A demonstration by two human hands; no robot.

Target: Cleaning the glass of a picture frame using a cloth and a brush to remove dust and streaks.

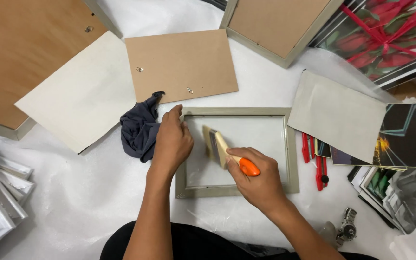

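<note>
**Brushing the glass of a small picture frame**

At the centre of the picture a small grey-green rectangular picture frame point(237, 152) with a glass pane lies flat on the white-covered worktop point(83, 197). The right hand point(258, 180) has its fingers wrapped tight around the orange handle of a flat, pale-bristled paintbrush point(222, 150), whose bristles rest on the left half of the glass. The left hand point(172, 142) lies palm down on the upper left corner of the frame, fingers spread only slightly and closed around nothing, just pressing on the rim.

Just left of that hand sits a crumpled dark grey cloth point(139, 130), touching the frame's left edge. Above the frame lies a brown fibreboard backing panel point(181, 63) with small metal clips, and beside it, to the upper left, a sheet of off-white card point(78, 94). To the right of the frame a red utility knife point(320, 169) pokes out from beneath a loose stack of glossy prints point(391, 139).
</note>
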